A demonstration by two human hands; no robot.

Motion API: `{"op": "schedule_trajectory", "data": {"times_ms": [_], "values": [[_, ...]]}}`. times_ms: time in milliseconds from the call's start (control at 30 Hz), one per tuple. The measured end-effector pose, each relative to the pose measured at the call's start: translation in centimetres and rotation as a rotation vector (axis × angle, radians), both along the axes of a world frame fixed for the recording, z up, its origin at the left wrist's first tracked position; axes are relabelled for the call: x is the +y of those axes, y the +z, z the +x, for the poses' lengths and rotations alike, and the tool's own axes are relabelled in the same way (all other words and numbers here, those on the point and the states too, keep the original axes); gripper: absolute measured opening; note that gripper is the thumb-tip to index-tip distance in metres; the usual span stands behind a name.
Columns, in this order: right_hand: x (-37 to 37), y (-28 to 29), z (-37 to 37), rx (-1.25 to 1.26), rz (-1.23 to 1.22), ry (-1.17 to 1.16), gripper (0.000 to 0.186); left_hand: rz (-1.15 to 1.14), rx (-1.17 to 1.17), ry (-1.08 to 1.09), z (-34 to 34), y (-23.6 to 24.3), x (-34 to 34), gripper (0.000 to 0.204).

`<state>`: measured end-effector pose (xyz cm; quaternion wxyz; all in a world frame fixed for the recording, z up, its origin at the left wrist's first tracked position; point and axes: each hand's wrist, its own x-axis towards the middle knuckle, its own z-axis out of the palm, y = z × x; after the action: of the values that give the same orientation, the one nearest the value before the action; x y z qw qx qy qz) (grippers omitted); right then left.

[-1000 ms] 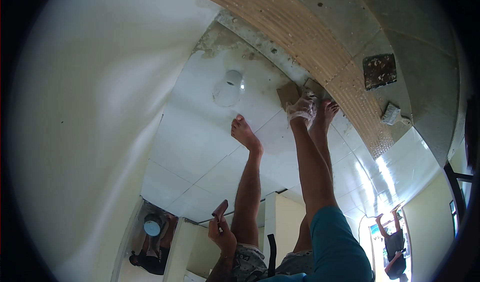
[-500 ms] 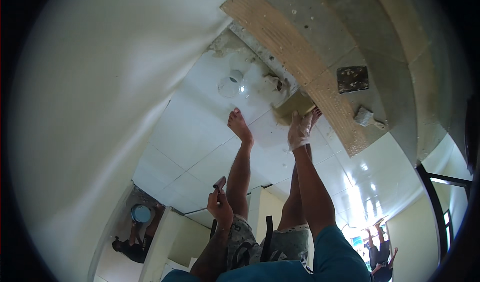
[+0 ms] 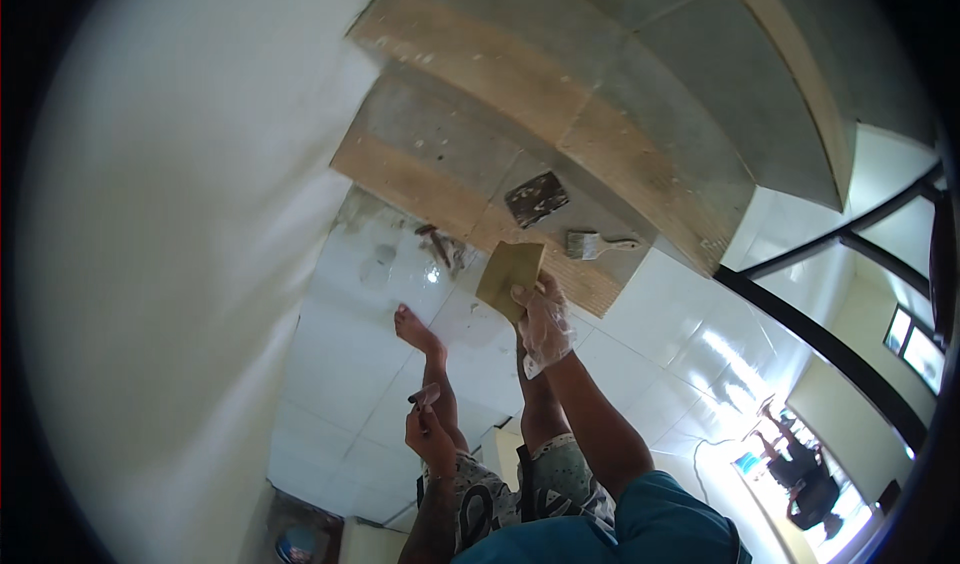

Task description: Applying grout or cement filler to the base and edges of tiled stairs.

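Observation:
My right hand (image 3: 545, 322), in a clear plastic glove, grips a yellowish sponge (image 3: 510, 279) by its near edge, thumb on top. The sponge is in front of the lowest tiled step, above my right foot, which it mostly hides. My left hand (image 3: 430, 442) is closed round a small flat tool, scraper-like, with a dull pinkish-brown blade (image 3: 427, 395) pointing up near my left shin. On the step beyond the sponge lie a dark speckled square pad (image 3: 536, 200) and a paintbrush (image 3: 598, 245) with whitish bristles and a pale handle.
Tiled stairs (image 3: 430, 124) with tan ribbed edges rise ahead, beside a white wall (image 3: 180, 214) at left. Brownish scraps (image 3: 440, 249) lie on the wet white floor by the step. A dark railing (image 3: 820, 344) runs at right. Another person (image 3: 805, 479) is far off, lower right.
My view has swung toward the stairs, bringing more steps in. The sponge has come away from the floor by the step edge, still in my right hand. My left hand keeps its tool.

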<state>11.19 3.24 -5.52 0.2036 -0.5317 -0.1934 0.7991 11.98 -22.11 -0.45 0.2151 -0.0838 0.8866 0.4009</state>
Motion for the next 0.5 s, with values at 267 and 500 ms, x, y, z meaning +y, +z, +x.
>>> {"op": "schedule_trajectory", "data": {"times_ms": [267,500], "values": [[14.3,9.8,2.7,-0.515,0.844,-0.134,0.033,-0.091,0.056,-0.200,-1.8,1.4,1.3,0.017],[29.9,1.2,4.3,-1.357,1.453,0.130,0.024,-0.120,0.049,-0.315,-1.9,2.1,5.5,0.015]]}}
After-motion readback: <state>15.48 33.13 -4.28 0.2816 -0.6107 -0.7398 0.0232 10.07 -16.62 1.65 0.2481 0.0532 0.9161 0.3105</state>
